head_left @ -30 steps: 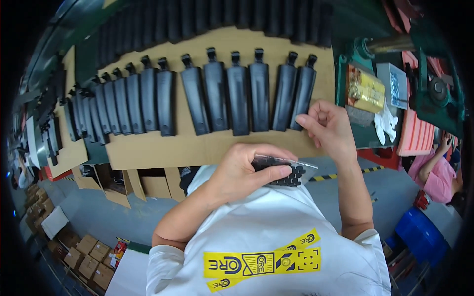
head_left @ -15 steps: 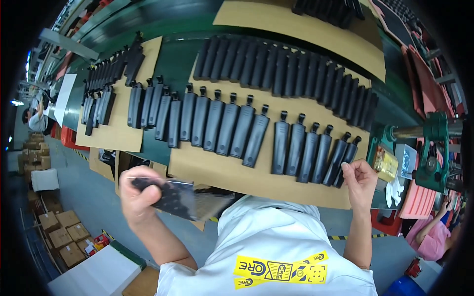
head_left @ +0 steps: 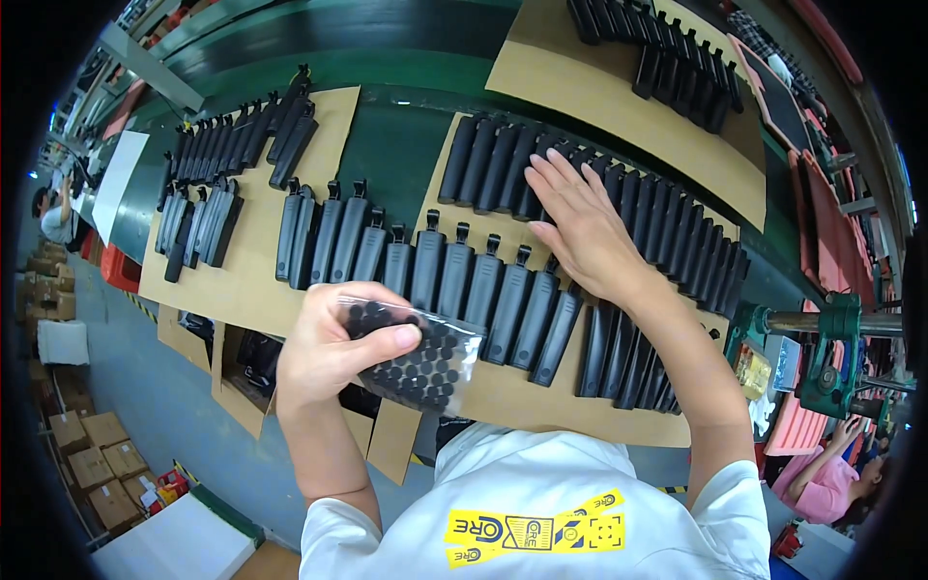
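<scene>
My left hand [head_left: 329,343] pinches a clear plastic bag [head_left: 425,365] full of small round black discs, its thumb pressed on the front. The bag hangs over the near edge of the cardboard. My right hand [head_left: 585,230] lies with fingers stretched out over the far row of long black plastic pieces [head_left: 491,164]. Its fingertips are on or just above their tops, and the palm hides some of them. A nearer row of black plastic pieces [head_left: 478,293] with clip-like ends runs between my hands, partly covered by the bag and my right forearm.
More black pieces lie on a cardboard sheet [head_left: 242,288] at left and on another cardboard sheet [head_left: 541,68] at the far right. A green metal clamp [head_left: 829,353] stands at the right edge beside a yellow packet [head_left: 752,372]. A person in pink [head_left: 822,478] sits beyond it.
My right hand has moved from the near right end of the front row to the far row and opened flat. The bag in my left hand has shifted right and turned its face upward.
</scene>
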`<state>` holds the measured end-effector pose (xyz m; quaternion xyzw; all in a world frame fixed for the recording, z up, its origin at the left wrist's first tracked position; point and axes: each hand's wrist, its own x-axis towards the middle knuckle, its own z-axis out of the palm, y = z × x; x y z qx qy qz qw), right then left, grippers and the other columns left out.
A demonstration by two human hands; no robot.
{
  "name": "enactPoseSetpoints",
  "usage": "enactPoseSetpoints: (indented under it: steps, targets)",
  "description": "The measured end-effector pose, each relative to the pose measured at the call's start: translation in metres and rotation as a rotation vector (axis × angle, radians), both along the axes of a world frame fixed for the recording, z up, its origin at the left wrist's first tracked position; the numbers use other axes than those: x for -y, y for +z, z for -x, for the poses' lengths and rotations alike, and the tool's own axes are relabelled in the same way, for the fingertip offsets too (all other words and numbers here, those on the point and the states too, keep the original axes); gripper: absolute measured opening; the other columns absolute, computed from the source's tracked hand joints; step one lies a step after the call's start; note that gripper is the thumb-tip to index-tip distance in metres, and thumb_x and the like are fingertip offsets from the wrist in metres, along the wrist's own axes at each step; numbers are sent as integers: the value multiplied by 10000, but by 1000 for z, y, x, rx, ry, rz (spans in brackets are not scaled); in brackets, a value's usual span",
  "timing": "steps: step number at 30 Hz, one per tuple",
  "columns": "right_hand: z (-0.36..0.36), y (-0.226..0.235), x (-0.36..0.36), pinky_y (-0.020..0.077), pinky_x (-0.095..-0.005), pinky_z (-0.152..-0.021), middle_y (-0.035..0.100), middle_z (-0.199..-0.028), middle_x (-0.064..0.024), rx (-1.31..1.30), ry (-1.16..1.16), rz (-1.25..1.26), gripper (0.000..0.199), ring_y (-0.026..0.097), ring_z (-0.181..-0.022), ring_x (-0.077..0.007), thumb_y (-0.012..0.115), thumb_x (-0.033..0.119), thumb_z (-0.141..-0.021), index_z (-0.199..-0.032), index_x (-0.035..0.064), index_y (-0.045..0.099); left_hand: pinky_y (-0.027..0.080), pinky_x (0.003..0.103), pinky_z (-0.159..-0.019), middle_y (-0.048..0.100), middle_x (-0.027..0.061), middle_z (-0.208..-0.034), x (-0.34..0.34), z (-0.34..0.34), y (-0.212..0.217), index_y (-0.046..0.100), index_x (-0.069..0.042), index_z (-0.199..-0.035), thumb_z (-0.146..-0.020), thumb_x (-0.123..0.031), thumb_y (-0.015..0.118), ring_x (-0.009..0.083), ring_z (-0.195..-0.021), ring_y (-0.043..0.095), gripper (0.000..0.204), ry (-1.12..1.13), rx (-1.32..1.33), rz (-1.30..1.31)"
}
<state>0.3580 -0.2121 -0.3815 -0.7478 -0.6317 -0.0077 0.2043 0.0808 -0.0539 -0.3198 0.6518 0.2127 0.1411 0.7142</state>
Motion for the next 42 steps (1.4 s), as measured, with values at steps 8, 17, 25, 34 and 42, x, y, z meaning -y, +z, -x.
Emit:
enactPoseSetpoints:
  steps: [8, 17, 25, 34, 42]
  targets:
    - [-9, -18, -37, 110, -609, -1257, 321, -1660, -153, 119, -77, 203, 627, 179, -1574, -348, 528, 413, -1039, -1572, 107, 407, 421, 175, -543, 691, 32, -703, -11, -30, -18, 749, 30, -916, -798, -43, 823, 65, -562, 540, 157, -21, -20, 52]
    - [-4, -21, -62, 95, -643, -1249, 261, -1693, -101, 180, -6, 213, 681, 110, -1590, -336, 589, 465, -1003, -1598, 211, 374, 368, 182, -523, 656, 0, -673, -22, -46, -42, 755, 14, -921, -825, -66, 840, 47, -544, 476, 151, -64, -9, 151]
    - [5, -24, -83, 108, -676, -1232, 284, -1686, -99, 169, 61, 202, 693, 145, -1580, -364, 619, 473, -980, -1588, 224, 398, 365, 192, -526, 645, -19, -674, -25, -50, -47, 758, -4, -924, -819, -50, 849, 46, -543, 463, 146, -71, -2, 91]
    - [1, -1, -75, 144, -608, -1255, 337, -1662, -116, 49, 42, 149, 604, 199, -1570, -355, 614, 353, -1002, -1561, 195, 451, 388, 194, -541, 655, -11, -691, -25, -48, -51, 755, 3, -924, -814, -34, 843, 49, -552, 475, 146, -18, -17, 110]
    - [-14, 6, -55, 213, -505, -1271, 453, -1598, -91, -57, 87, 86, 527, 298, -1545, -284, 593, 200, -1004, -1514, 97, 504, 411, 186, -553, 668, -2, -704, -17, -50, -52, 755, 9, -926, -808, -17, 837, 50, -568, 498, 146, 30, 20, 138]
